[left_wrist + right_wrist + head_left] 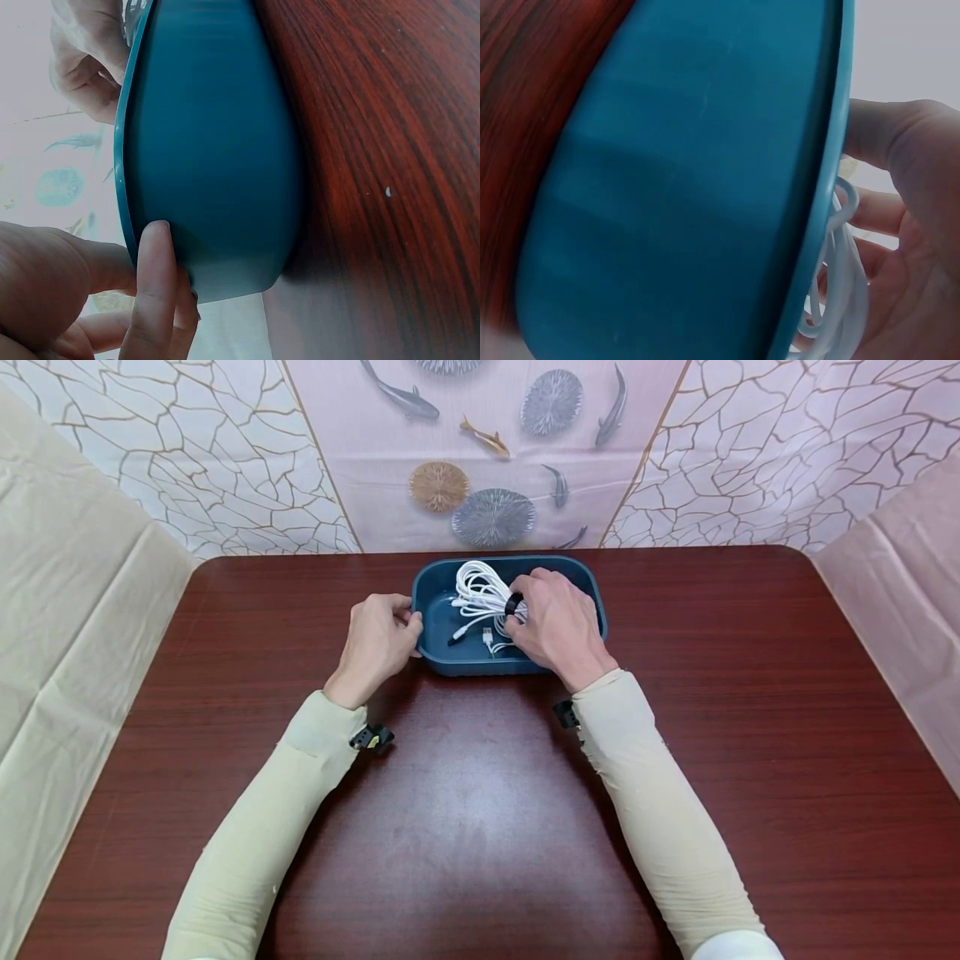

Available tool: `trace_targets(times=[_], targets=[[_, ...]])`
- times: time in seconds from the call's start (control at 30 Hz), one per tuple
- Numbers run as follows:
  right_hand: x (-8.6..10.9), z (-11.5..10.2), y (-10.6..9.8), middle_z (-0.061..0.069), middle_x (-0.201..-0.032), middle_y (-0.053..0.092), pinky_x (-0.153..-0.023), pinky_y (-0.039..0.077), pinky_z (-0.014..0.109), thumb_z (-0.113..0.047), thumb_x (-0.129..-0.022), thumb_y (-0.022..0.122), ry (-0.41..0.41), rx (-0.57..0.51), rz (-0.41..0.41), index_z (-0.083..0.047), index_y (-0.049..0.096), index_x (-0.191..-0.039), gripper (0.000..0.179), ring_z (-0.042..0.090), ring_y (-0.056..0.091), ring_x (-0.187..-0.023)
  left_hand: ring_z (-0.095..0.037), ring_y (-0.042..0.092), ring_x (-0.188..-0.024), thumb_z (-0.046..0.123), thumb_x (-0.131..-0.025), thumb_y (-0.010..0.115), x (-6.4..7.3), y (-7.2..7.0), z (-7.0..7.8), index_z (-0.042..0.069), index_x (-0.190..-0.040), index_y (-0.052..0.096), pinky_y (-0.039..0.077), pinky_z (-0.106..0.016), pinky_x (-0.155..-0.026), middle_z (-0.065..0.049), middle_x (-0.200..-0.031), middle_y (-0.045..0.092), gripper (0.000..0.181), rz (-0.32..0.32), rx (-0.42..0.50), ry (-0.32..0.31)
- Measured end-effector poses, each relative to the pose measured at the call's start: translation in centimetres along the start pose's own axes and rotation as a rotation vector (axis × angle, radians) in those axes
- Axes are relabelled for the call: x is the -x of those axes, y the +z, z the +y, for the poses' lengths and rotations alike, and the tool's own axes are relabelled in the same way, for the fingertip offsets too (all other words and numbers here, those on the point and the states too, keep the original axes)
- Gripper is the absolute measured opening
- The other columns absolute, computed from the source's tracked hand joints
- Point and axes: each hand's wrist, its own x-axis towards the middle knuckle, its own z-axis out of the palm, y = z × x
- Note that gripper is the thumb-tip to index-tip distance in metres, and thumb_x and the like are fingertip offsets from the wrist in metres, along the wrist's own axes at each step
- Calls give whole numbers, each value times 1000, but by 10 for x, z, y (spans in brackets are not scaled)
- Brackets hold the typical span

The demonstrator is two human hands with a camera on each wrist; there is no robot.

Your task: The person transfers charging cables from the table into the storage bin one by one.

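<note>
A blue plastic bin (487, 668) stands at the far side of the table. My left hand (375, 639) pinches its left end at the rim, thumb and fingers on either side of the wall; the left wrist view shows fingertips (156, 244) against the outer wall. Inside the bin, my right hand (558, 622) grips a looped white cable (480, 583) by its middle, near a black strap (513, 603). A white USB plug (487, 637) and a dark-tipped plug (456, 635) show below the loops. In the right wrist view, cable loops (847, 292) rise beside the right palm.
The dark reddish wood table (465, 827) extends in front of the bin and to both sides. Behind its back edge hangs a patterned cloth (375, 468). Pale cloth (75, 635) borders the left side, and similar cloth (892, 577) the right.
</note>
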Motion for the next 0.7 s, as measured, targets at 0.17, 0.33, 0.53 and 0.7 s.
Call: trace_targets(times=[0.17, 0.33, 0.53, 0.7], targets=[[0, -2, 3, 11, -122, 67, -91, 59, 48, -27, -91, 69, -8, 7, -4, -10, 71, -125, 38, 27, 62, -112, -16, 72, -58, 12, -100, 61, 0, 0, 0, -6, -124, 68, 60, -21, -57, -15, -92, 72, 31, -2, 4, 0], [0, -3, 4, 10, -122, 68, -92, 59, 49, -27, -92, 69, -11, 7, 0, -10, 71, -125, 38, 28, 62, -114, -16, 73, -58, 13, -100, 60, 0, 0, 0, -6, -124, 68, 60, -21, -57, -15, -92, 72, 32, -3, 3, -4], [-1, -3, 6, 10, -123, 68, -94, 59, 48, -27, -93, 68, -16, -4, 0, -10, 71, -125, 37, 27, 62, -115, -17, 73, -59, 14, -101, 60, 1, -1, 0, -6, -127, 67, 61, -22, -57, -15, -93, 71, 34, -12, 7, -18], [0, -4, 9, 10, -123, 69, -92, 60, 47, -25, -93, 68, -28, -14, 13, -10, 71, -124, 35, 26, 63, -114, -16, 73, -59, 13, -101, 60, 0, -1, 1, -6, -127, 67, 61, -22, -57, -15, -93, 71, 33, -12, 3, -18]])
